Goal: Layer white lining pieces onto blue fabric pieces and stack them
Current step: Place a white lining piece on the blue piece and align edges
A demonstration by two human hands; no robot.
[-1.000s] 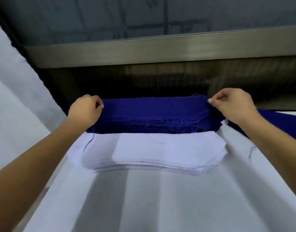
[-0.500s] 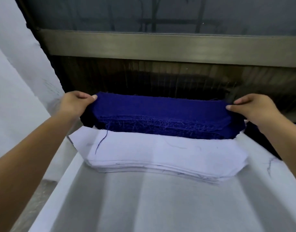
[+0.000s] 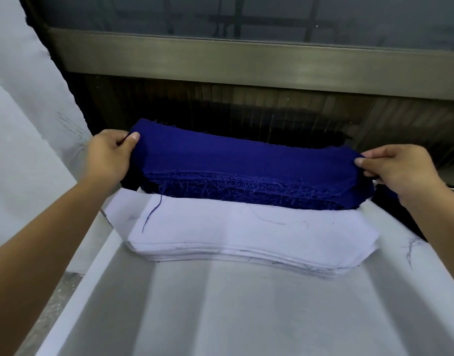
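Note:
A stack of dark blue fabric pieces [image 3: 246, 191] with frayed edges lies at the far side of the table. Its top blue piece [image 3: 241, 158] is raised at both ends. My left hand [image 3: 110, 158] pinches the left end between thumb and fingers. My right hand [image 3: 398, 168] pinches the right end the same way. In front of the blue stack lies a stack of white lining pieces [image 3: 246, 235], curved in outline, with loose blue threads on top.
The stacks sit on a table covered in creased white cloth [image 3: 246, 309]. A metal rail [image 3: 246, 65] and dark slatted panel run behind the blue stack. White fabric [image 3: 22, 124] hangs at the left. More dark blue cloth [image 3: 411, 219] lies at the right edge.
Both hands have taken the ends of the top blue piece and lifted them off the stack. The view has tilted down and moved closer.

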